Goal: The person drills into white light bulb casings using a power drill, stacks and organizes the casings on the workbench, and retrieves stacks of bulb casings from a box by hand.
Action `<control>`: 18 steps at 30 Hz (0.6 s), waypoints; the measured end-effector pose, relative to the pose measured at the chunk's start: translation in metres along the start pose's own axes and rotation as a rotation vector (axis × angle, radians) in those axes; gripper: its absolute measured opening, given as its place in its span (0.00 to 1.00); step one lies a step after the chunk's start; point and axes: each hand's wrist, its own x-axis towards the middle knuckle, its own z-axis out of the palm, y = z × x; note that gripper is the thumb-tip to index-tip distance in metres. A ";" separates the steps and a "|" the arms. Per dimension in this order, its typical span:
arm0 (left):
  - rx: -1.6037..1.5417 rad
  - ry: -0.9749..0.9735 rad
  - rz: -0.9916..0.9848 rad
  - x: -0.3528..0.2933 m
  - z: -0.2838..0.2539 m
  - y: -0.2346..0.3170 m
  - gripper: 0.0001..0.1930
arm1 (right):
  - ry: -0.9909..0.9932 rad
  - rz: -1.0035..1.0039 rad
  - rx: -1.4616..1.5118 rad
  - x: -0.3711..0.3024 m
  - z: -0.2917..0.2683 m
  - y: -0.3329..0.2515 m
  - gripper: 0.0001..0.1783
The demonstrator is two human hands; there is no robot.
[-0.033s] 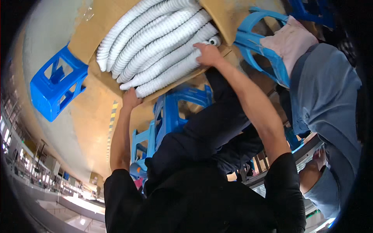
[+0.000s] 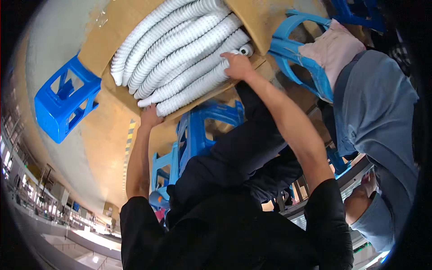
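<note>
Several white corrugated hoses (image 2: 180, 54) lie side by side in an open cardboard box (image 2: 254, 20). My right hand (image 2: 238, 66) is closed over the nearest hose close to its right end, with the thumb side toward the other hoses. At the near left corner of the box, my left hand (image 2: 150, 116) has its fingers bent around the left end of that same hose. Parts of the fingers of both hands are hidden by the hose. The nearest hose still rests along the near wall of the box.
A blue plastic stool (image 2: 56, 114) stands left of the box, and another blue stool (image 2: 198, 135) is just below it. At right, a person in blue-grey clothing (image 2: 378, 103) sits near a light-blue stool (image 2: 283, 33) with a pink cloth (image 2: 335, 47). Striped tape (image 2: 129, 144) marks the floor.
</note>
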 end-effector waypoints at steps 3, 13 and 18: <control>0.019 -0.093 0.048 0.011 -0.012 0.017 0.42 | 0.006 0.068 0.043 -0.008 -0.008 0.014 0.38; -0.444 -0.314 -0.082 0.018 -0.048 0.072 0.46 | 0.011 0.257 0.207 0.004 -0.002 0.033 0.51; -0.409 -0.242 -0.061 0.011 -0.046 0.066 0.42 | 0.454 0.355 -0.107 0.012 0.006 0.022 0.45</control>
